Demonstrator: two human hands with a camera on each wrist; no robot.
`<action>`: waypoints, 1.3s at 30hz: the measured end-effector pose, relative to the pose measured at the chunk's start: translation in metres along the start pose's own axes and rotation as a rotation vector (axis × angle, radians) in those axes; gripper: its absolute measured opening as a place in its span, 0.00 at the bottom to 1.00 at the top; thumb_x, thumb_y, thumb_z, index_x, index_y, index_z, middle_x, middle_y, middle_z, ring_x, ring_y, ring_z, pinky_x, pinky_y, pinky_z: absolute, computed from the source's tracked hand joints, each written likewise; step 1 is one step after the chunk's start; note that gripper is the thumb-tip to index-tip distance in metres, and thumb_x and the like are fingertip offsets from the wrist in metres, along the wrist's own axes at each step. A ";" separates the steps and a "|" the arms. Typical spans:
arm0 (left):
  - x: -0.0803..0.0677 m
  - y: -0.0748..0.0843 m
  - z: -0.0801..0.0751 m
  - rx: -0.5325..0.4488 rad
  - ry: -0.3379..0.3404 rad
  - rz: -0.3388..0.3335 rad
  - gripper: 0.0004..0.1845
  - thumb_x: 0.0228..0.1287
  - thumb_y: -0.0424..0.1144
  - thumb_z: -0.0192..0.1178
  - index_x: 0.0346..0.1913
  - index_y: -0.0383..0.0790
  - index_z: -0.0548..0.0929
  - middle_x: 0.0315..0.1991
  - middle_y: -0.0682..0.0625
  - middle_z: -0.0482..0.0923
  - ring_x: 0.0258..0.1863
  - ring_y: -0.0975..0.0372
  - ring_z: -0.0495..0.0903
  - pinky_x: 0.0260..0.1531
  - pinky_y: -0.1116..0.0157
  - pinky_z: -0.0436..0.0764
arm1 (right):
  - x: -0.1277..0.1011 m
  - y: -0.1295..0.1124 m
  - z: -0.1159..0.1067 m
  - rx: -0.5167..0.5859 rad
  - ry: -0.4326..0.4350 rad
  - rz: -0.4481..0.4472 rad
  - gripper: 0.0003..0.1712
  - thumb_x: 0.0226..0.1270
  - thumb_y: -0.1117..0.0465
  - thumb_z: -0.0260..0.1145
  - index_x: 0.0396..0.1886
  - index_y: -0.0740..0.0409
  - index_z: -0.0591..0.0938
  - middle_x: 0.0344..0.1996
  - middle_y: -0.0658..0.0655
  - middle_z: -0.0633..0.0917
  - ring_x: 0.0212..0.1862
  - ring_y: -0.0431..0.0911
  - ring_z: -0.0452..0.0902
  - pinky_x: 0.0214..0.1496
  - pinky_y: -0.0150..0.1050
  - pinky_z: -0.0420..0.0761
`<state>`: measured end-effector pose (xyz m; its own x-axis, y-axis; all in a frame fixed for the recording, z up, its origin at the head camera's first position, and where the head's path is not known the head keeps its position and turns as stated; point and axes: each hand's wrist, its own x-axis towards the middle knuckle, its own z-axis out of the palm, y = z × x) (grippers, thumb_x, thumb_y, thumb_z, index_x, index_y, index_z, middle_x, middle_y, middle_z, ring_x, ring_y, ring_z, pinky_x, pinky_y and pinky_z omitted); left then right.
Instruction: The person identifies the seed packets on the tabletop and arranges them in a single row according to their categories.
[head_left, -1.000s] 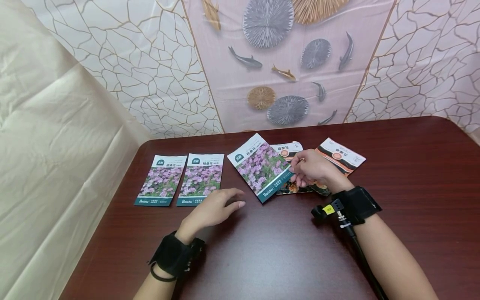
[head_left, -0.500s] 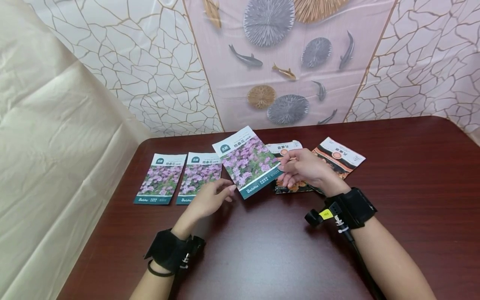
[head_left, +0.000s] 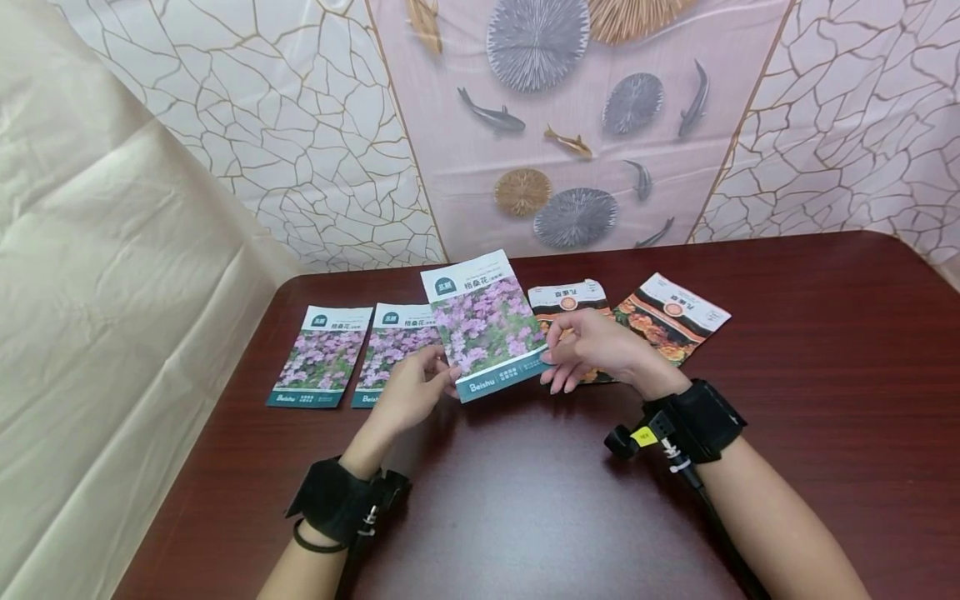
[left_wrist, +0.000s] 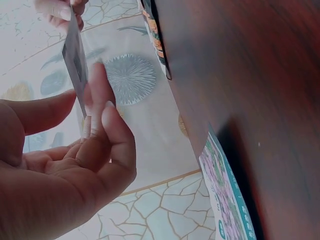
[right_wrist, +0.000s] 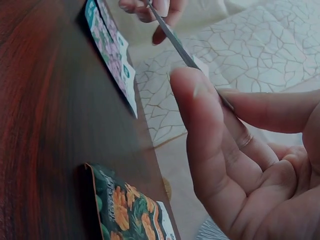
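You are holding the packet (head_left: 486, 323) above the tabletop (head_left: 787, 400), its long axis pointing away from you; left hand (head_left: 408, 392) and right hand (head_left: 592, 350) are pinching its near corners, equally close.

Seed packets on or above the table (head_left: 825, 350): five in total. Purple-flower packets, three: one held up (head_left: 483, 325), two lying flat side by side at left (head_left: 324, 358) (head_left: 393, 354). Orange-flower packets, two: one partly behind the fingers (head_left: 567, 302), one further right (head_left: 670, 318).
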<state>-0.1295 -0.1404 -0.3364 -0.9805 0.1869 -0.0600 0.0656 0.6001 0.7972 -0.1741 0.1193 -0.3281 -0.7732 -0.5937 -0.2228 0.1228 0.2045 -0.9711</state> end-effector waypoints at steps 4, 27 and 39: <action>0.000 0.000 -0.002 -0.052 -0.002 -0.047 0.26 0.64 0.33 0.55 0.64 0.28 0.63 0.31 0.47 0.78 0.29 0.53 0.81 0.23 0.67 0.72 | 0.002 0.003 0.005 -0.037 -0.011 0.010 0.05 0.63 0.72 0.56 0.32 0.69 0.68 0.24 0.67 0.83 0.23 0.53 0.81 0.25 0.44 0.80; 0.005 -0.011 0.001 0.123 -0.087 -0.121 0.29 0.62 0.27 0.55 0.67 0.32 0.61 0.46 0.42 0.78 0.39 0.57 0.79 0.32 0.64 0.77 | 0.015 0.022 0.018 -0.066 -0.029 0.166 0.06 0.61 0.75 0.51 0.35 0.76 0.72 0.23 0.67 0.83 0.22 0.50 0.81 0.25 0.40 0.81; 0.002 -0.008 0.000 0.204 -0.102 -0.106 0.27 0.62 0.28 0.56 0.64 0.31 0.65 0.48 0.39 0.77 0.47 0.51 0.76 0.34 0.62 0.77 | 0.017 0.024 0.019 -0.082 -0.023 0.192 0.09 0.62 0.74 0.53 0.38 0.78 0.76 0.24 0.66 0.83 0.23 0.50 0.81 0.27 0.42 0.81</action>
<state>-0.1320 -0.1444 -0.3427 -0.9608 0.1865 -0.2052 0.0100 0.7630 0.6463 -0.1720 0.0994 -0.3570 -0.7260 -0.5549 -0.4062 0.2149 0.3779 -0.9006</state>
